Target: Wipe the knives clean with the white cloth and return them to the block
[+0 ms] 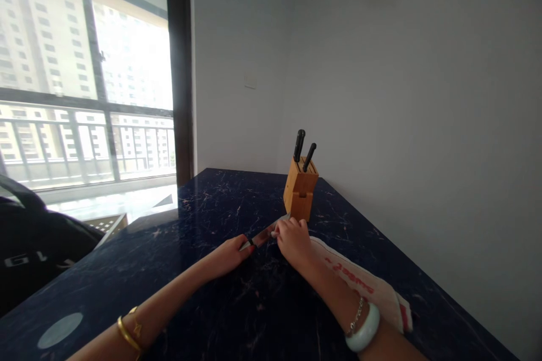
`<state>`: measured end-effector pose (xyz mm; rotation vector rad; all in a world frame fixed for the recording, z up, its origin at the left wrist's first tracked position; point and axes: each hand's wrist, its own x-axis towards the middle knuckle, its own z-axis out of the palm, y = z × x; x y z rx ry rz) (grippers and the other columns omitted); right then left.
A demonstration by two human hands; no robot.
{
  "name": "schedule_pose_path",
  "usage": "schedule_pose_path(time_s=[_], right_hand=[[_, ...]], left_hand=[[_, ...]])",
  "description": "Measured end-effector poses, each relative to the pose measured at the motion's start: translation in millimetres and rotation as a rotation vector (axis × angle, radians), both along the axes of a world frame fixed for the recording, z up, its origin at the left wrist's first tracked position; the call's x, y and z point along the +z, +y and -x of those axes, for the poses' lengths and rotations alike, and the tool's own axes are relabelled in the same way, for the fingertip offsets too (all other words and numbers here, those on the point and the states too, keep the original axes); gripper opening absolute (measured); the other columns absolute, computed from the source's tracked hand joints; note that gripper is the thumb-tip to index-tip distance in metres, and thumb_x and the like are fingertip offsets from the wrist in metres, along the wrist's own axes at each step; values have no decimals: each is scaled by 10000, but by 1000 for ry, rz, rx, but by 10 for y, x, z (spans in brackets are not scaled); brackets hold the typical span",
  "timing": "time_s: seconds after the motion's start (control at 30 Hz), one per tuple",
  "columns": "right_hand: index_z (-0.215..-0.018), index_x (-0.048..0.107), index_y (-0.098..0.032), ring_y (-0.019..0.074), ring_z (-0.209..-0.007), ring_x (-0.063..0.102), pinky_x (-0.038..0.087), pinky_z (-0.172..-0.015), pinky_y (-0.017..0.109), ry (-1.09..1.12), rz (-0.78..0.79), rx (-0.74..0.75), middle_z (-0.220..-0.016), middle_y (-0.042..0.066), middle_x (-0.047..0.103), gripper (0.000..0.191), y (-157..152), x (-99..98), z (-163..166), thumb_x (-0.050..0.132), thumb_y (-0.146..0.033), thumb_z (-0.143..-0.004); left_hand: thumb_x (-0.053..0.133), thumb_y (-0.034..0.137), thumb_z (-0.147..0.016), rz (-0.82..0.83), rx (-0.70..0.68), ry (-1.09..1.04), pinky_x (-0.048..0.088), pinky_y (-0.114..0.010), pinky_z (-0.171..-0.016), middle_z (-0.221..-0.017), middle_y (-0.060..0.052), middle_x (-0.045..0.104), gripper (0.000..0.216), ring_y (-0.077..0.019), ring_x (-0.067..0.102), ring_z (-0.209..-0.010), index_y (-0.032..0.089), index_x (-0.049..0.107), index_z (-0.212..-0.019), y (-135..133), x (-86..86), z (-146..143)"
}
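Observation:
A kitchen knife is held low over the dark table, its blade slanting away to the right. My left hand is closed round its handle, at the near end of the blade. Beside the blade, my right hand is closed, with a bit of white cloth at its fingertips. That cloth looks like part of the white towel with red lettering, which trails under my right forearm. Just behind my right hand stands a wooden knife block with two black-handled knives in it.
The dark blue marbled table reaches back to the wall corner. At the left lies a black bag, by a large window. A pale round spot shows on the tabletop at the near left.

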<state>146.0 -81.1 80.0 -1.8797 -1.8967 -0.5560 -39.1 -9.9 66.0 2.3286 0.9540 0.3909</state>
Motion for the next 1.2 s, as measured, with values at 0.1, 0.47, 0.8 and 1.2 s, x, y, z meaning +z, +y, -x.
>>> schedule_pose_path(time_s=[0.1,0.47,0.8,1.2], right_hand=[[-746,512,-203,169,-791,468,208,-692,314,82,-41,-115,-762,0,594,42,41,33,-140,499,-199,-785],[-757,483,-205,134,-806,457,227,-728,277,63,10,243,-784,-31,580,49,-55,-45,237,499,-167,-783],[-779,474,-197,145,-797,448,229,-718,284,2,-32,137,-787,-8,556,54,-37,10,210,465,-144,-786],[-802,506,-201,160,-813,460,197,-700,306,-17,-30,-111,-796,15,588,97,25,79,-86,414,-180,-823]], left_hand=[[345,504,-794,2,-1,21,358,-232,-571,-763,-11,580,353,-151,542,-675,185,497,-806,-34,22,6],[325,400,-835,-223,16,106,353,-247,-628,-817,-53,614,231,-185,590,-751,207,452,-830,-170,24,-48],[321,401,-838,-247,17,127,358,-248,-631,-819,-53,619,242,-188,597,-756,208,467,-843,-149,8,-52],[290,519,-817,-142,34,71,354,-234,-569,-731,-32,593,408,-162,564,-666,189,527,-782,-169,89,-40]])
